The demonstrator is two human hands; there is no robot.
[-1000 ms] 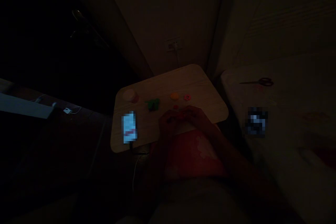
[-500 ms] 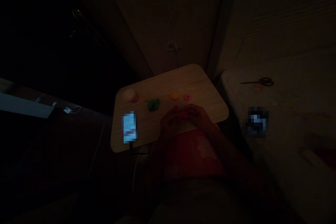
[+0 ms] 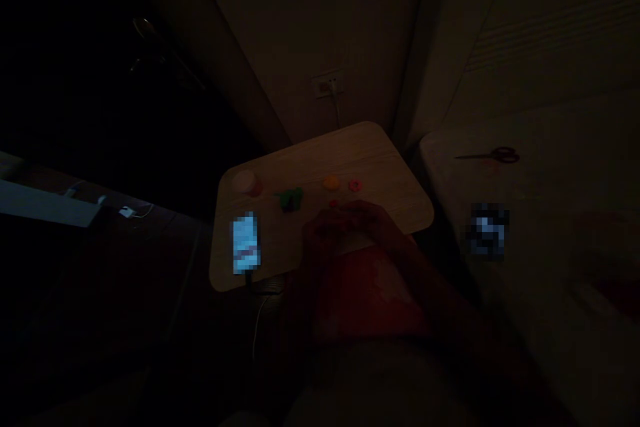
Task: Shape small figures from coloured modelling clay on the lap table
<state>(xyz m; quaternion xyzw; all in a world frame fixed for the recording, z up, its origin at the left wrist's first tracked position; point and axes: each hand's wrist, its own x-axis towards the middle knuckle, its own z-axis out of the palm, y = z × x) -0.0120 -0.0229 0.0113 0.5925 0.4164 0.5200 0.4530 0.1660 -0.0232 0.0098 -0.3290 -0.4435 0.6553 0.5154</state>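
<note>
In the dim light my left hand [image 3: 320, 230] and my right hand [image 3: 369, 217] meet over the front edge of a small wooden table [image 3: 345, 143]. The fingers of both are curled in toward each other; whatever lies between them is hidden. Just beyond the fingertips sits a small red lump [image 3: 333, 203]. Farther back are an orange lump [image 3: 331, 182] and a pink ring with a bumpy rim [image 3: 355, 185]. A green lump of irregular shape [image 3: 291, 199] rests left of my hands.
A tub with a pale lid [image 3: 245, 182] occupies the table's left end, with a blurred, lit phone-like screen [image 3: 245, 243] in front and a cable below. At right, scissors [image 3: 493, 155] and a blurred object [image 3: 487, 232] lie on a pale surface. A wall socket [image 3: 328, 85] is behind.
My hands stay together, with small finger movements. A bit of red showed between them half a second ago and is now covered. The objects on the table have not moved.
</note>
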